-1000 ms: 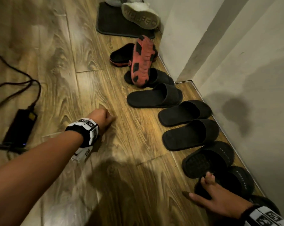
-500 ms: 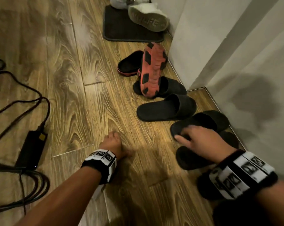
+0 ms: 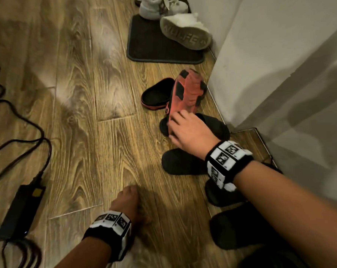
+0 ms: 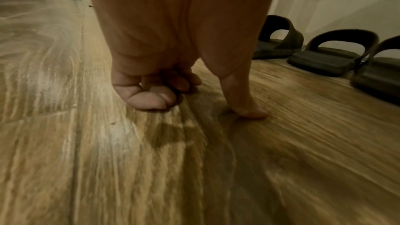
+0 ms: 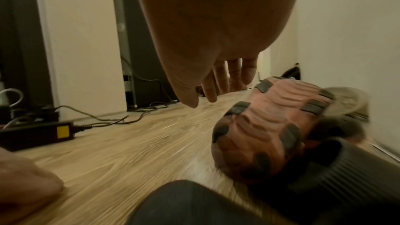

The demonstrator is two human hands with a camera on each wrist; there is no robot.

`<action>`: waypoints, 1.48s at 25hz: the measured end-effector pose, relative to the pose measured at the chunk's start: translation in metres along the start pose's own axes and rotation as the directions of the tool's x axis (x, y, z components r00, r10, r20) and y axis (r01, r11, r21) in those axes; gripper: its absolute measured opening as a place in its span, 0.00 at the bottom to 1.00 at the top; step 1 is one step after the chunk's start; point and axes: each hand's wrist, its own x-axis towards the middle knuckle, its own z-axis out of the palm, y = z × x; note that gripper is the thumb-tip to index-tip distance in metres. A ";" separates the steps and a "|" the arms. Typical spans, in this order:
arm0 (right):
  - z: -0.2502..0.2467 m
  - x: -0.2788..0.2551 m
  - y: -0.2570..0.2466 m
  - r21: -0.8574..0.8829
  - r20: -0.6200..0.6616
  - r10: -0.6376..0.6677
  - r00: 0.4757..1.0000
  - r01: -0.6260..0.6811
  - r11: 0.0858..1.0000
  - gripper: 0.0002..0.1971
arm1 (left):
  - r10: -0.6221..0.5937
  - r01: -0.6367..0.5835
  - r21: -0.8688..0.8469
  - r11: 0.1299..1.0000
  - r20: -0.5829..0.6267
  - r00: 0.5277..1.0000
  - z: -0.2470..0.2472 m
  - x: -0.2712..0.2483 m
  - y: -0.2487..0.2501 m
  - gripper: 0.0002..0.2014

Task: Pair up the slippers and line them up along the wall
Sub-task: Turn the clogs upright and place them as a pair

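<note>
An upturned slipper with a red sole point(image 3: 187, 93) point(image 5: 266, 134) leans across a black slipper point(image 3: 214, 126) point(image 5: 337, 168) near the wall corner. Its mate point(image 3: 157, 96), black with a red edge, lies upright just left of it. My right hand point(image 3: 175, 122) point(image 5: 216, 88) reaches over the near end of the red sole with fingers straight, gripping nothing. Further black slippers point(image 3: 183, 161) point(image 4: 331, 52) sit in a row along the wall, partly hidden under my right arm. My left hand point(image 3: 133, 198) point(image 4: 188, 95) rests on the wooden floor on curled fingers and thumb tip, holding nothing.
A dark doormat point(image 3: 154, 45) with white sneakers point(image 3: 185, 33) lies farther along the wall. A black power adapter point(image 3: 20, 209) point(image 5: 36, 134) and its cables trail over the floor at the left. The white wall corner point(image 3: 241, 74) juts out on the right.
My right hand has moved forward along the row, from the nearest black slippers to the red-soled one. The view has shifted forward; the left hand stays resting on the floor.
</note>
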 end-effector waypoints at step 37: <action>-0.026 0.026 0.115 0.451 0.345 0.440 0.829 -0.557 0.697 0.11 | 0.002 -0.003 -0.029 1.000 -0.017 1.000 -0.006 -0.003 0.001 0.59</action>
